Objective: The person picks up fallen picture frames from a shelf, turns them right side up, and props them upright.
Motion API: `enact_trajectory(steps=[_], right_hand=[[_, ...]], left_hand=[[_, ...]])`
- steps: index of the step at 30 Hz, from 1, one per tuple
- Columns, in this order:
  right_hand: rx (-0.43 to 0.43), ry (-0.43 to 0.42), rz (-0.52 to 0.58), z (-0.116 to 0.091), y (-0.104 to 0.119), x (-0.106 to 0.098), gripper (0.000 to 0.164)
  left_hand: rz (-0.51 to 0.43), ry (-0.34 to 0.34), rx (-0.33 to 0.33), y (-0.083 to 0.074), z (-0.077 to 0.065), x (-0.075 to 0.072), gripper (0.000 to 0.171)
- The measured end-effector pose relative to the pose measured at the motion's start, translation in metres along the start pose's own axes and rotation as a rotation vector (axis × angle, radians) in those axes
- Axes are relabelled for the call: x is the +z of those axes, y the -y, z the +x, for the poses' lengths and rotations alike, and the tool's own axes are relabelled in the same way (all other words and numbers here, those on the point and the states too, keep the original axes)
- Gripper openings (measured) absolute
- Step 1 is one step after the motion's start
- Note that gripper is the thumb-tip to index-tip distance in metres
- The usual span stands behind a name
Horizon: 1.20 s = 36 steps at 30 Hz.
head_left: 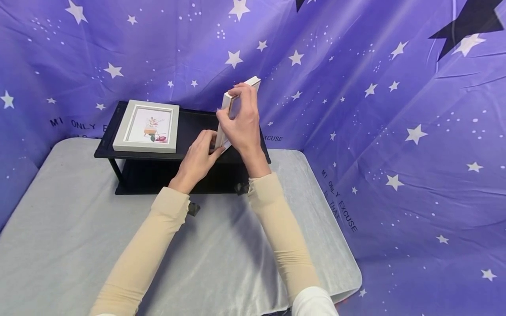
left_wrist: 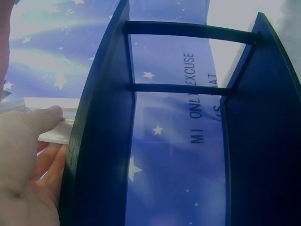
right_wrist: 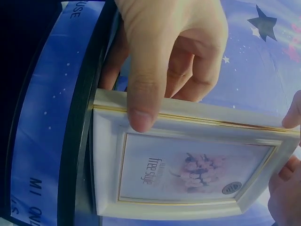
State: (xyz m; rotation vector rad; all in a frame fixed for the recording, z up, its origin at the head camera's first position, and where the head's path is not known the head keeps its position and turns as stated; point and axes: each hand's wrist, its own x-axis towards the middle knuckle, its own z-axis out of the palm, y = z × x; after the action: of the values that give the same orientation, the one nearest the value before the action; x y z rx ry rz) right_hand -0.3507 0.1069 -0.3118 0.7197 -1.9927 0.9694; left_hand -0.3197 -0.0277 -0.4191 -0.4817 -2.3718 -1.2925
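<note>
Gripping a white, gold-trimmed picture frame [right_wrist: 193, 165] upright at the right half of the black two-tier shelf [head_left: 191, 125], with left hand [head_left: 197, 157] clamped low and right hand [head_left: 245, 120] clamped high.

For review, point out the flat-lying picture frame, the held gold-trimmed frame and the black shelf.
Flat-lying picture frame [head_left: 145, 125], head view: its printed picture.
Gold-trimmed frame [right_wrist: 194, 164], right wrist view: its printed picture.
Black shelf [head_left: 191, 123], head view: bare top board.

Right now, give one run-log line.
left hand: grips gold-trimmed white picture frame | right hand: grips it higher | grey picture frame: flat on black two-tier shelf
</note>
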Motion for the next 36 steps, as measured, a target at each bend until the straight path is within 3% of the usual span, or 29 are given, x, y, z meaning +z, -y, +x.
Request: enact_trajectory(steps=[7,15,21,26,36], right_hand=[[-0.023,-0.002,0.081,0.002,-0.005,-0.004,0.030],[-0.037,0.001,0.238,0.005,-0.012,-0.008,0.034],[-0.012,0.050,0.370,0.007,0.000,-0.018,0.029],[0.011,0.078,0.419,0.007,0.011,-0.029,0.026],[-0.003,0.076,0.496,0.005,0.000,-0.032,0.025]], left_hand=[[-0.043,0.011,-0.014,0.000,0.000,0.002,0.036],[-0.010,-0.010,0.006,-0.001,-0.003,0.005,0.035],[-0.003,-0.047,0.020,-0.004,-0.004,0.008,0.031],[0.001,-0.072,0.022,-0.008,-0.004,0.014,0.028],[0.007,-0.099,0.017,-0.011,-0.003,0.025,0.028]])
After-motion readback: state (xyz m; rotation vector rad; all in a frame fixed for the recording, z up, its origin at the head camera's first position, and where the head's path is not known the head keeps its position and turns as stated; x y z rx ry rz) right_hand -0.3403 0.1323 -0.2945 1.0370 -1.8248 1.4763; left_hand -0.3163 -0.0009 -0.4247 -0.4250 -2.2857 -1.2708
